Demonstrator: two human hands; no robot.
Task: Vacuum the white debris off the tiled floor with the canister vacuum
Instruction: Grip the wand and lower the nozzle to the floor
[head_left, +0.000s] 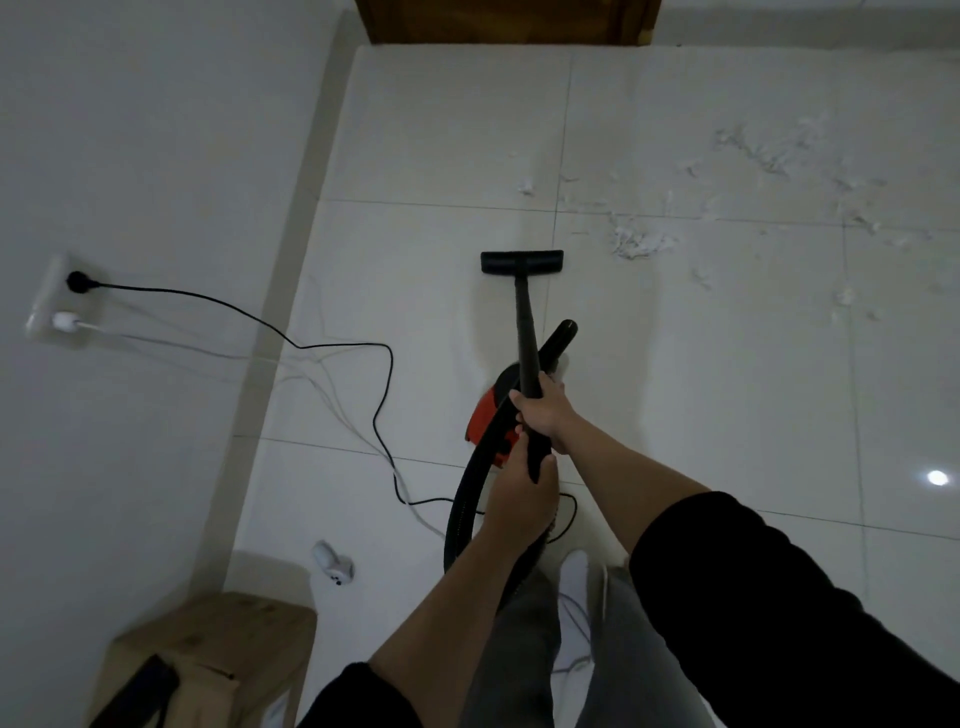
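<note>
Both hands hold the black vacuum wand (525, 332). My right hand (543, 413) grips it higher up, and my left hand (519, 499) clasps its lower end where the ribbed black hose (465, 499) joins. The flat black floor nozzle (521, 261) rests on the white tiles ahead of me. Behind the wand sits the red and black canister (493, 410), partly hidden by my hands. White debris (641, 241) lies just right of the nozzle, and more scraps (753, 150) spread across the tiles to the far right.
A black power cord (384, 395) and thin white cables (332, 384) run from wall sockets (57, 301) across the floor at left. A wooden stool (218, 654) stands at bottom left, a small white device (332, 564) beside it. A wooden door (509, 21) is at the top.
</note>
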